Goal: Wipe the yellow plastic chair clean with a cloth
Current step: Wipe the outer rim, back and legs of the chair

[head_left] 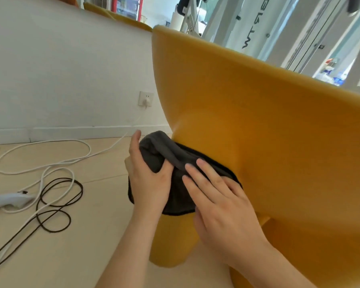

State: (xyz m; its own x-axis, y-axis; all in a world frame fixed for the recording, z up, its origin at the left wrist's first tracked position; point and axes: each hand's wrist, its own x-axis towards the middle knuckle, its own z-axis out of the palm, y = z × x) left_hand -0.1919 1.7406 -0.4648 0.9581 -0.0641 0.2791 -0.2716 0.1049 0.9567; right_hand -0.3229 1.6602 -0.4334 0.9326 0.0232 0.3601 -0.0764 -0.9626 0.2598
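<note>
- Head view: yellow plastic chair (pixel 268 125) stands on the floor (pixel 81 235) near the wall (pixel 60 69); its outer back shell faces the camera.
- Cloth (pixel 175 163), dark grey, is pressed on the narrow neck where the back curves down to the leg.
- Left hand (pixel 148 183): fingers clamped on a bunched fold of cloth, thumb up along the edge.
- Right hand (pixel 220 196): fingers flat and close together, pushing the cloth against the shell, not gripping.
- Handling guess: cloth soft, limp, light, napped like microfibre; bunches easily, best held by a wad with the palm spreading the rest.
- Chair looks rigid, smooth, slightly glossy moulded plastic, rounded edges; probably slick under the cloth, steady enough to lean on.
- White cable (pixel 44 163) and black cable (pixel 56 196) loop on the floor, well apart from the chair.
</note>
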